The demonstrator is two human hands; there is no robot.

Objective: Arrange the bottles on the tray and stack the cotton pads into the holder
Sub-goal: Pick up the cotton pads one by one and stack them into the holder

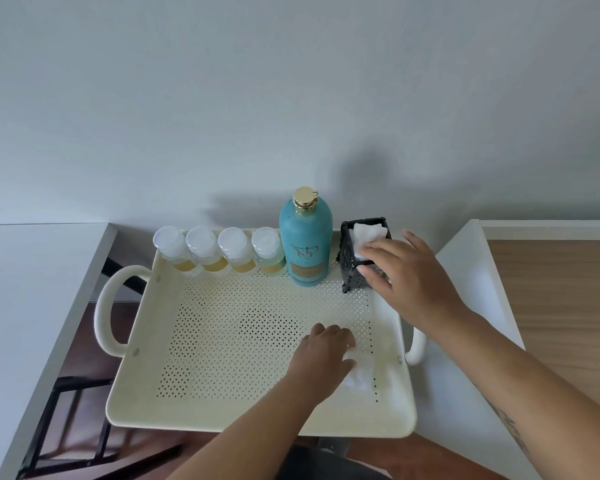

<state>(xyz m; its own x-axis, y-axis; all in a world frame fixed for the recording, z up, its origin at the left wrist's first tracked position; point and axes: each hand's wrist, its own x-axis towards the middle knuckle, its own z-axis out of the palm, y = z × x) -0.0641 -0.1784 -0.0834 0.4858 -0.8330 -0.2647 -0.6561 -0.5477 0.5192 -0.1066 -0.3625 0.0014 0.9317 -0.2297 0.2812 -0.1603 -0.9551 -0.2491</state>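
Loose white cotton pads (361, 374): down on the floor of the cream perforated metal tray (257, 415), near its right front corner, in a small soft heap. Right over them, the left grip (323, 355), fingers curled, thumb tucked against the heap, pinching at the top pads.

Up at the far right corner, the black ornate square holder (350, 271), upright on the tray floor, already loaded with a white cotton pad stack (366, 232) poking out of its open top. On it, the right grip (413, 275), fingers straight and spread across the holder's top and right side. One fingertip pressing the uppermost pad, thumb flat against the front wall; uncurled, clasping nothing.

Just left of the holder, the tall teal plastic bottle with the gold cap (305, 244), upright; touching the holder or a hair apart, cannot tell. Left again, along the far rim, four small clear bottles with white caps and gold label bands (232, 251), upright, lined up shoulder to shoulder.

Looped cream handles at both tray ends. Right end of the tray over a white counter (465, 393), left handle close beside a second white counter (32, 306). Between the two, a gap showing dark floor and a black frame. Pale wall behind.
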